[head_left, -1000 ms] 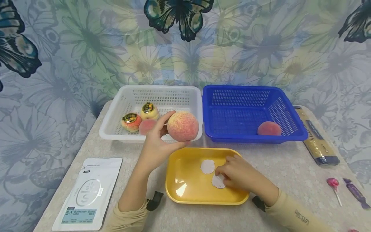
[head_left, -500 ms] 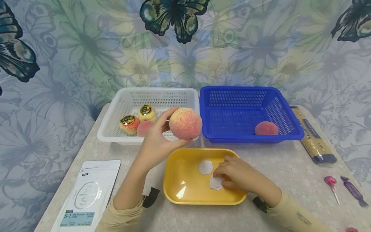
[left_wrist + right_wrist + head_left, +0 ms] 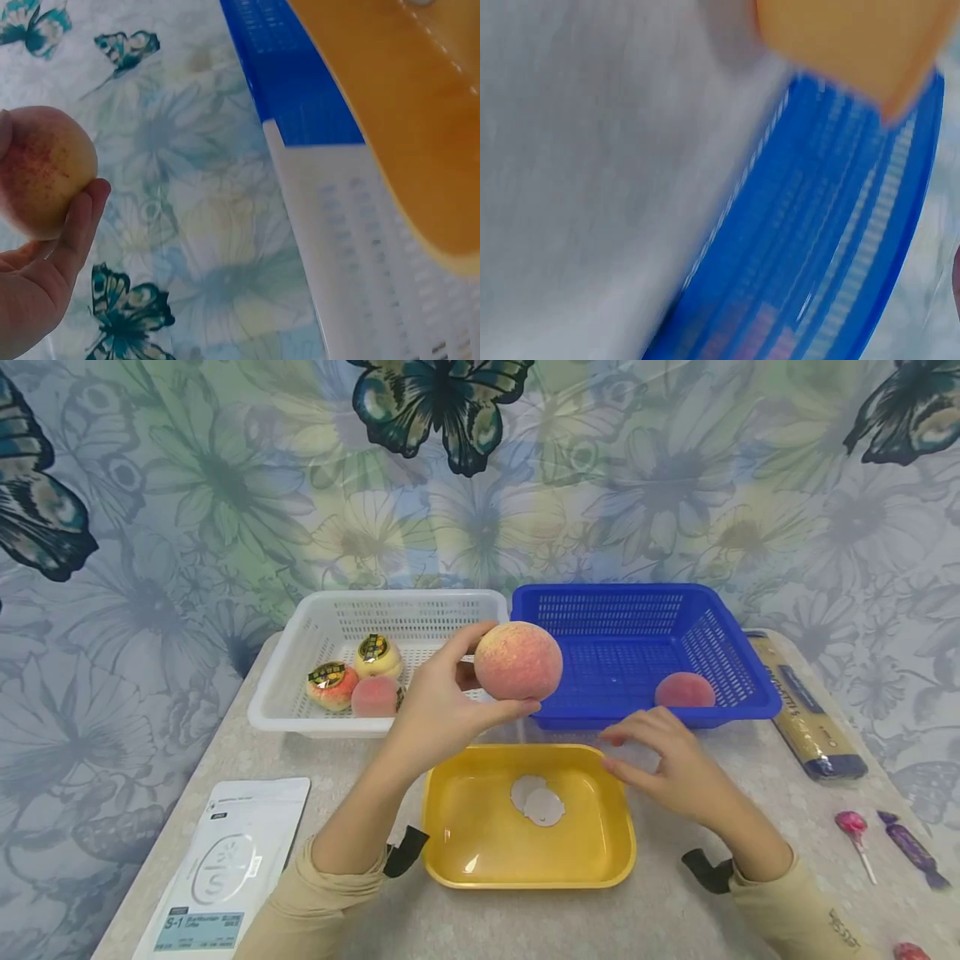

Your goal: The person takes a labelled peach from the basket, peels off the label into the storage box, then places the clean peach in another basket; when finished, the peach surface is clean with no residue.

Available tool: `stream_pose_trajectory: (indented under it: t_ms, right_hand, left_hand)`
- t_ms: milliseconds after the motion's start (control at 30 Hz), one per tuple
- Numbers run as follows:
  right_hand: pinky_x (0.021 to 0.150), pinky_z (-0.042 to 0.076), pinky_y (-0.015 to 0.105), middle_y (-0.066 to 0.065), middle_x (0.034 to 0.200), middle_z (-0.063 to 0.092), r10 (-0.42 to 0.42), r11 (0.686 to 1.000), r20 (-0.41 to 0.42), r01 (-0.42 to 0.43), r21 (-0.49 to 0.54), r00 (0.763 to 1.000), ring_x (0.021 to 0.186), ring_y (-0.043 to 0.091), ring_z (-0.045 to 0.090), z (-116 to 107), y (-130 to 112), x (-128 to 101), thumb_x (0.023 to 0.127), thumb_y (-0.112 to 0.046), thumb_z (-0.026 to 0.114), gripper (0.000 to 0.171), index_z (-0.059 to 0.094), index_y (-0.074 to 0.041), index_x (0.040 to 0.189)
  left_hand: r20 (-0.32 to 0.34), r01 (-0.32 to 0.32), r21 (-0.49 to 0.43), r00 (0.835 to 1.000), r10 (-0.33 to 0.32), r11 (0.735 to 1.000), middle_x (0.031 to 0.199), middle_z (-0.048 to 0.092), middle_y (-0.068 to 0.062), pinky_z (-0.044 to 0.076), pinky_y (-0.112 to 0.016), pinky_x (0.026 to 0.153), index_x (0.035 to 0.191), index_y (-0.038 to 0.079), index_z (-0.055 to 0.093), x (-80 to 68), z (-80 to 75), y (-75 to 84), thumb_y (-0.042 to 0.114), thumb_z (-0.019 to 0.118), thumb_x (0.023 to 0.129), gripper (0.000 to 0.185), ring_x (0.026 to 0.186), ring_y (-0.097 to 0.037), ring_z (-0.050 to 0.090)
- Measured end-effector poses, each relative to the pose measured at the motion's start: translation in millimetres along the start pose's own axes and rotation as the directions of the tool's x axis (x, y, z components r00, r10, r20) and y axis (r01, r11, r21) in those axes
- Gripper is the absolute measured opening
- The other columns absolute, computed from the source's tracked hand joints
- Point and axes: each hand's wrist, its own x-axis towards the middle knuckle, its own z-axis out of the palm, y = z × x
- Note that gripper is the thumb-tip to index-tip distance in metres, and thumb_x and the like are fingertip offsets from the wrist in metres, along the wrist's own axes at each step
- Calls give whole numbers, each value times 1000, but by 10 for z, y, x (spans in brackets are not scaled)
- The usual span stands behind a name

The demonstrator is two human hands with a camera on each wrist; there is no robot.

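Observation:
My left hand (image 3: 442, 706) grips a pink-yellow peach (image 3: 519, 660) between thumb and fingers, above the gap between the two baskets. In the left wrist view the same peach (image 3: 49, 172) rests against the fingertips. My right hand (image 3: 671, 764) holds nothing; its thumb and index finger are spread apart at the right edge of the yellow tray (image 3: 465, 860). Inside the tray lie two thin white scallop-edged discs, the nearer disc (image 3: 543, 807) overlapping the farther disc (image 3: 527, 787).
In the white basket (image 3: 288, 724) sit a plain peach (image 3: 373, 697) and two labelled peaches. One peach (image 3: 684, 690) is in the blue basket (image 3: 585, 718). A white coffee pouch (image 3: 225, 860) lies left; a yellow packet (image 3: 810, 710), lollipop (image 3: 852, 827) and purple candy (image 3: 911, 847) lie right.
My right hand has left the disc and moved up and right out of the tray. The nearer disc now overlaps the other. My left hand has shifted right with the peach.

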Motion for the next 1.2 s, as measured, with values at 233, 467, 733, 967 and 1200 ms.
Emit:
stream_pose_trajectory:
  t_ms: [233, 467, 733, 967, 1200]
  right_hand:
    - [99, 25, 27, 12, 112, 67, 136, 991, -239, -137, 12, 962, 112, 16, 48, -356, 352, -70, 71, 0, 84, 41, 72, -6, 110]
    - [103, 14, 62, 28, 131, 51, 374, 919, -296, -394, -12, 879, 128, 47, 31, -501, 814, -232, 79, -17, 84, 53, 63, 1, 124]
    - [109, 8, 71, 27, 154, 28, 508, 850, -268, -526, 2, 819, 142, 46, 11, -546, 1102, -341, 81, -31, 81, 80, 44, 0, 145]
    - [112, 4, 75, 25, 163, 13, 600, 792, -187, -610, 8, 778, 147, 51, 5, -555, 1201, -368, 84, -39, 78, 98, 24, -1, 156]
    - [112, 7, 75, 25, 165, 7, 640, 764, -160, -645, 23, 752, 148, 54, 3, -542, 1221, -367, 84, -43, 77, 105, 14, -1, 158]
  left_hand:
    - [60, 1, 27, 998, -2, 1000, 132, 58, 7, 58, -31, 85, 143, 25, 47, 263, 332, 15, 35, 91, 69, 87, 101, -14, 66]
    - [105, 32, 107, 994, -43, 994, 132, 61, 4, 56, -33, 92, 143, 22, 47, 594, 674, -76, 42, 90, 69, 88, 110, -13, 64]
    - [118, 96, 203, 985, -122, 974, 135, 60, 0, 54, -37, 96, 146, 18, 44, 877, 1100, -300, 48, 86, 73, 90, 116, -17, 61]
    - [119, 146, 274, 976, -184, 951, 132, 62, -2, 56, -37, 93, 145, 17, 45, 1004, 1474, -440, 46, 86, 74, 87, 114, -19, 62]
    - [103, 170, 385, 969, -225, 907, 128, 64, -2, 55, -38, 95, 143, 17, 46, 1122, 1708, -480, 48, 86, 73, 86, 113, -21, 62]
